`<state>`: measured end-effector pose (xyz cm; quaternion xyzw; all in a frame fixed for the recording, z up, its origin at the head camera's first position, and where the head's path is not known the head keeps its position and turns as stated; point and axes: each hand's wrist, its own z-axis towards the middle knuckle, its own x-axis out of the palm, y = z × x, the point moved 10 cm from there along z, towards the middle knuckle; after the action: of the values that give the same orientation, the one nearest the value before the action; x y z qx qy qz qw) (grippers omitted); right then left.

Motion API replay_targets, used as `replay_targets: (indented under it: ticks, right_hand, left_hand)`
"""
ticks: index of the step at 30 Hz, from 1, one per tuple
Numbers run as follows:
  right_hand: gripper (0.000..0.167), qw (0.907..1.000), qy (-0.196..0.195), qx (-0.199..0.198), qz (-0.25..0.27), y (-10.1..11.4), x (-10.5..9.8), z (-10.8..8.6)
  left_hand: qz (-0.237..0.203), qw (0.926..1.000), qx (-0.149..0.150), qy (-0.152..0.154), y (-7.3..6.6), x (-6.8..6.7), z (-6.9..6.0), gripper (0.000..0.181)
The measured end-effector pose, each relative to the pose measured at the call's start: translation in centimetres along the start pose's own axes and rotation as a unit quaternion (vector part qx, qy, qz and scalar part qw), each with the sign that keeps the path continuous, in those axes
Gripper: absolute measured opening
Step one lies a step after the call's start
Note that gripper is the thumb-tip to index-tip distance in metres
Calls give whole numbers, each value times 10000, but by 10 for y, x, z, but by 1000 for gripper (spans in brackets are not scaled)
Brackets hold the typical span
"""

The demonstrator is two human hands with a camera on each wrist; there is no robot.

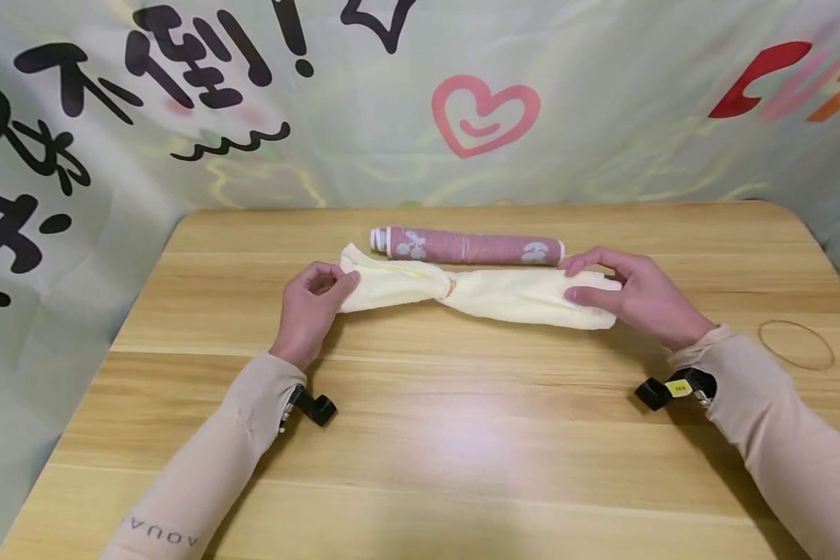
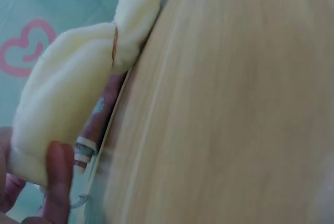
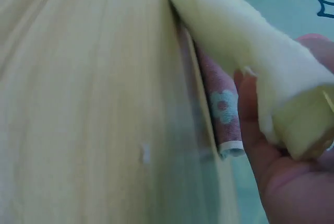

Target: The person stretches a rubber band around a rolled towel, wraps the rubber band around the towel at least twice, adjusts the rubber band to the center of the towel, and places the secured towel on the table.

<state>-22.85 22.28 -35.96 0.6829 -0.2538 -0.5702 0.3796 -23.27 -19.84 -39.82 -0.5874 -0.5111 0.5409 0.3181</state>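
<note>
A cream cloth [image 1: 525, 295], rolled long and cinched at its middle by a thin brownish band [image 1: 451, 288], lies across the table. At its left end my left hand [image 1: 308, 307] pinches the cloth between thumb and fingers; the left wrist view shows the thumb and fingers on the end of the cloth [image 2: 62, 88]. My right hand [image 1: 647, 299] grips the other end, thumb on the near side and fingers on the far side. In the right wrist view the hand [image 3: 297, 182] holds around the open folds of the cloth [image 3: 229, 25].
Just behind the cloth lies a rolled pink towel [image 1: 476, 247] with pale patterns and white edges. A thin loose band [image 1: 798, 344] is on the table at the right, beyond my right wrist. A printed curtain [image 1: 364, 117] hangs behind the wooden table [image 1: 420, 435].
</note>
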Motion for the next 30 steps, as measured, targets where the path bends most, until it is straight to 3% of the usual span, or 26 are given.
replay_targets:
  ticks: [6,12,21,30]
  right_hand:
    - [34,9989,-98,136,-445,-4,0,8]
    - [33,9949,-56,38,-1002,-5,1,13]
    - [31,9907,221,-24,-1342,-3,7,16]
    - [26,9869,382,-203,-1553,12,2,17]
  left_hand:
    - [750,9966,-118,329,2,0,2,28]
    - [1060,9929,-114,536,-2,4,7,34]
    - [1626,9851,235,500,-16,9,7,29]
    - [1773,9826,286,473,-29,6,4,31]
